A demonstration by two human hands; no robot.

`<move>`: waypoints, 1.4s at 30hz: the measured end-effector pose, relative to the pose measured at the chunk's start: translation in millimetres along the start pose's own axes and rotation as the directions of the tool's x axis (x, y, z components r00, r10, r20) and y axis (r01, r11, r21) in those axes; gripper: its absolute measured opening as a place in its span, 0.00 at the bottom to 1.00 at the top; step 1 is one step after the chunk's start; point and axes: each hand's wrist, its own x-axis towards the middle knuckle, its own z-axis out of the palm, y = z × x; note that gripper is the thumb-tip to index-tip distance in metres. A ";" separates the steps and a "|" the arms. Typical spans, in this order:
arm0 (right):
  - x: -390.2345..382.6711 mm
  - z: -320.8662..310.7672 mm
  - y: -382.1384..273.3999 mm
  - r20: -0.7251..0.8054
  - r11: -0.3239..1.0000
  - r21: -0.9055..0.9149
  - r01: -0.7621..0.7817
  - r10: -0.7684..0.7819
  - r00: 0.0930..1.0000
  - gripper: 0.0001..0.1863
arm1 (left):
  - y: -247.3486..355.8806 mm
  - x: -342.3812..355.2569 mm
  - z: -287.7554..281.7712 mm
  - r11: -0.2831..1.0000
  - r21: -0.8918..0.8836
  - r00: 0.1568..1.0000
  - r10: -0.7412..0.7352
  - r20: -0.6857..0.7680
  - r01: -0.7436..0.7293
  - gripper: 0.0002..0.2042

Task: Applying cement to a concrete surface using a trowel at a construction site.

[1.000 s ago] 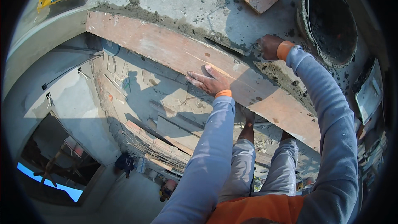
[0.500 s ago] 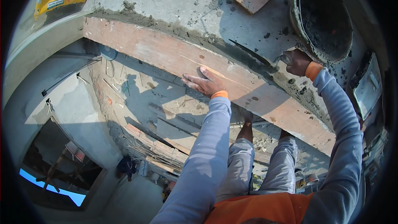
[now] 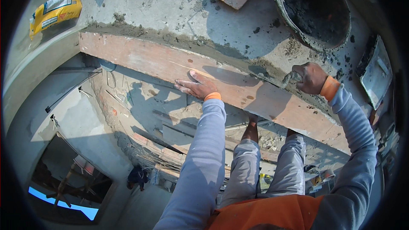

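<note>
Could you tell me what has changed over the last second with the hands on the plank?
The right hand, gripping a mortar-covered trowel, slid right along the mortar joint. The left hand stayed flat on the wooden plank; plank and mortar tub unmoved.

Head cam, looks steeply down, close over plank (image 3: 170,64).

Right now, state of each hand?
Left hand: open, palm flat on the wooden board.
Right hand: closed on a small mortar-covered tool, probably a trowel, at the mortar joint.
</note>
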 end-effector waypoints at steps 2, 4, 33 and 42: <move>-13.4 8.1 19.3 -0.075 0.989 0.040 -0.140 0.143 0.987 0.18 | 5.5 -3.9 -0.8 1.000 -0.014 1.000 -0.021 0.015 0.021 0.40; -15.4 16.4 36.5 -0.052 0.975 -0.063 -0.215 0.212 0.976 0.18 | 6.4 -5.1 3.5 0.999 -0.032 0.999 -0.041 0.025 0.042 0.39; -161.5 -110.9 -19.9 -0.441 0.914 0.310 -0.260 0.381 0.813 0.18 | 7.3 -5.7 -0.2 0.996 -0.045 0.997 -0.076 0.003 0.076 0.39; -53.3 -165.8 6.5 -0.391 0.813 -0.368 -0.451 0.305 0.868 0.17 | 8.5 -5.6 2.5 0.997 -0.042 0.998 -0.059 -0.012 0.058 0.40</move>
